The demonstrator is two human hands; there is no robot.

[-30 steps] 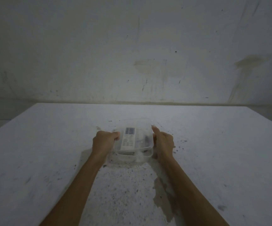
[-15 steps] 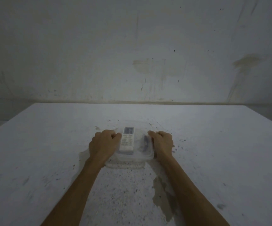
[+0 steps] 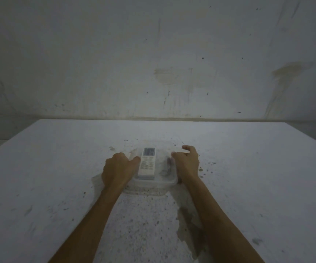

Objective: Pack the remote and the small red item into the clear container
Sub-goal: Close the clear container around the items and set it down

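Dimly lit, so detail is poor. Clear container [image 3: 154,182] sits on the white table [image 3: 248,168] w/ the remote [image 3: 147,163] lying flat inside, buttons up. Right of it, also inside, a small dark item [image 3: 168,165]; colour can't be made out. Left hand [image 3: 117,170] is curled, pressing on the container's left edge. Right hand [image 3: 187,163] is curled over the right edge, fingertips partly hidden. Whether a lid is on: can't tell.

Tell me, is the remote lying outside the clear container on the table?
No, the remote lies inside the clear container, between the left hand and right hand.
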